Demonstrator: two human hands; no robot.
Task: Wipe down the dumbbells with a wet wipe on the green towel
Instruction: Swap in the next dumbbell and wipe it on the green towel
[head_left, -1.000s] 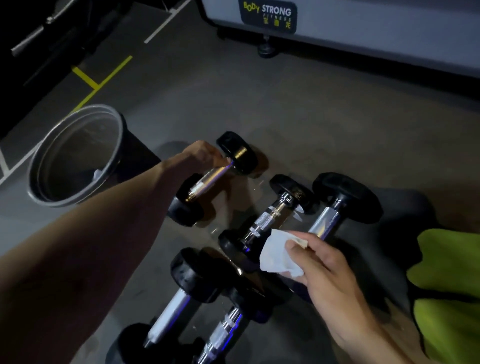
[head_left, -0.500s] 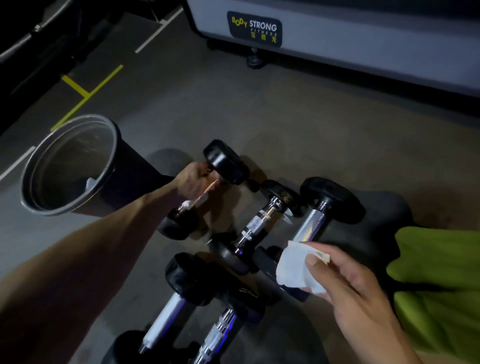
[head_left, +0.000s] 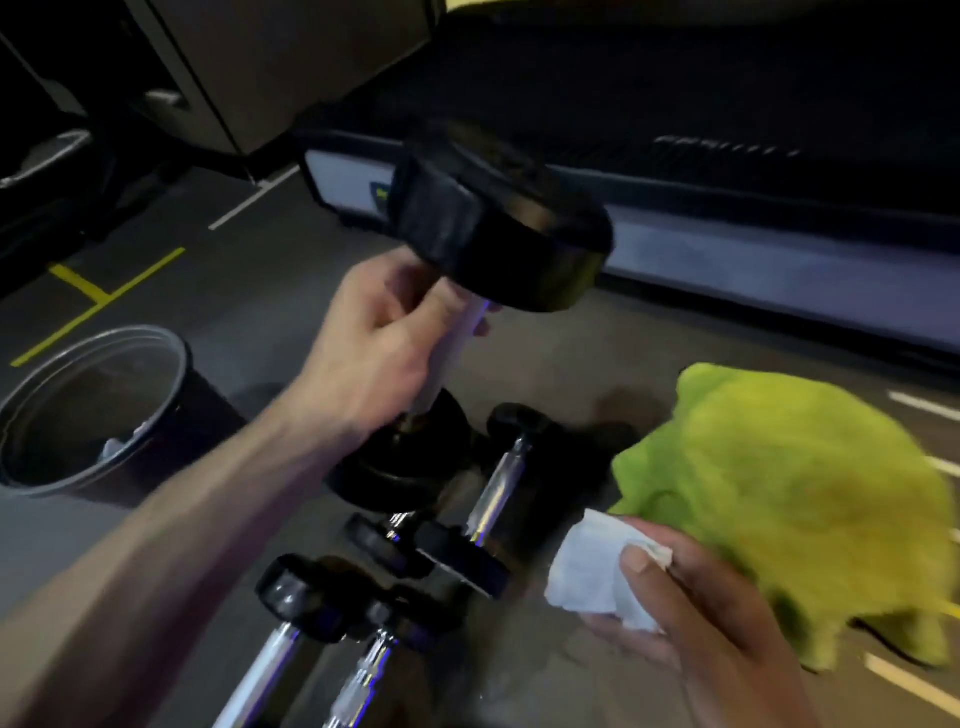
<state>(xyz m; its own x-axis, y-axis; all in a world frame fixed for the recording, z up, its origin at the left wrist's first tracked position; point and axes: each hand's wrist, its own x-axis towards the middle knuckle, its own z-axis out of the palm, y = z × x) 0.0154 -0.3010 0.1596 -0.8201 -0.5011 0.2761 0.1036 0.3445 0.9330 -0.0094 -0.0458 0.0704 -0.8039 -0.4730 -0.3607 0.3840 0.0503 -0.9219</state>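
Observation:
My left hand grips the chrome handle of a black-headed dumbbell and holds it in the air, tilted, its upper head near the camera. My right hand pinches a folded white wet wipe at the lower right, apart from the lifted dumbbell. Several other dumbbells with chrome handles lie on the grey floor below and between my hands. The crumpled green towel lies on the floor at the right, just beyond my right hand.
A black bin with a metal rim stands at the left, a scrap of white inside. A grey machine base runs across the back. Yellow and white lines mark the floor at left and right.
My left hand has lifted the far-left dumbbell off the floor, up and toward the camera. The view has swung upward and right, showing more of the towel. My right hand keeps the wipe.

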